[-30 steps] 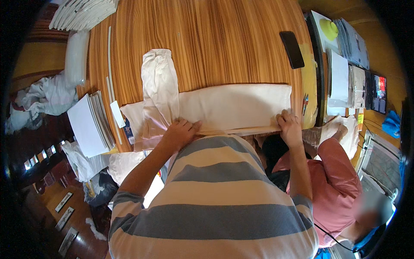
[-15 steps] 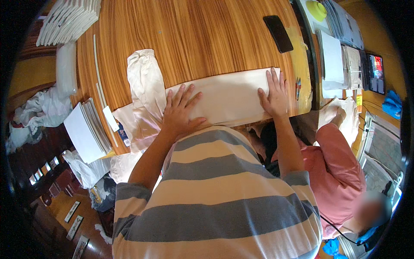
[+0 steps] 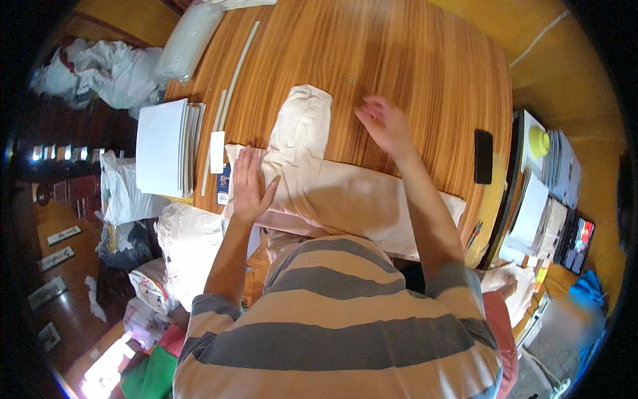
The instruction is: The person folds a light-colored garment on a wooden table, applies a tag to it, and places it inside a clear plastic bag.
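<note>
A pale cream garment (image 3: 379,199), probably a shirt, lies folded in a long strip along the near edge of the wooden table. One sleeve (image 3: 302,123) sticks out from it toward the far side, cuff end away from me. My left hand (image 3: 247,189) rests flat on the strip's left end, fingers stretched. Above the bare wood, right of the sleeve, my right hand (image 3: 385,126) is lifted off the cloth, slightly blurred, its fingers loosely bent with nothing seen in them. Beside my left hand lie a dark blue tag (image 3: 224,183) and a small white rectangular piece (image 3: 217,151).
A stack of white sheets (image 3: 161,146) sits at the table's left edge, near thin pale strips (image 3: 239,60) and a clear plastic roll (image 3: 189,40). A black phone (image 3: 483,156) lies at right. Beyond are papers (image 3: 528,206) and another person's pink sleeve (image 3: 498,326).
The view has turned left. My right hand has left the garment's right end and risen over the table toward the sleeve. My left hand has slid from the middle to the left end.
</note>
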{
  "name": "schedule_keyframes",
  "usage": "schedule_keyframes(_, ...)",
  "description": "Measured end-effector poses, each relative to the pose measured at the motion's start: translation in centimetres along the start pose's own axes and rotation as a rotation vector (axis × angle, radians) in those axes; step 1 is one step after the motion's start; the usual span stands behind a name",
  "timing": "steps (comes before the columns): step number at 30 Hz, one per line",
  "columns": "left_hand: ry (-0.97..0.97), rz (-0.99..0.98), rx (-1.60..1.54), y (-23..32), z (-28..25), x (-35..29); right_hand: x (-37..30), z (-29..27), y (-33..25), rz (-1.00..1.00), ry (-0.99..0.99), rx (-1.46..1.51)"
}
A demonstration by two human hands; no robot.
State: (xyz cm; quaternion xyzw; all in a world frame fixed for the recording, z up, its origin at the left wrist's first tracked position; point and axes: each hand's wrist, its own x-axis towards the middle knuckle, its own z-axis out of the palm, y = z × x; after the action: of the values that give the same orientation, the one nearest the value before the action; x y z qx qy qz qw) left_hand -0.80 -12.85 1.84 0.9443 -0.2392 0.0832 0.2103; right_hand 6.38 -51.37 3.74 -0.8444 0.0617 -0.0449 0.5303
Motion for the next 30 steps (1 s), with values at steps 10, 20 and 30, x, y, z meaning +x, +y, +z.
schedule_keyframes(10, 0.053, -0.196, -0.604, -2.5, -2.7, 0.8, 8.1, 9.1, -7.7, -0.178, -0.832, -0.548)
schedule_keyframes(20, -1.066, 0.359, -0.481, -0.7, -7.5, 6.5, -14.7, -5.4, -21.6, -0.185, -0.373, 0.039)
schedule_keyframes(30, -1.16, 0.248, -0.32, -5.9, -3.2, 10.3, -24.5, -7.3, -2.4, 0.577, 0.5, 0.094)
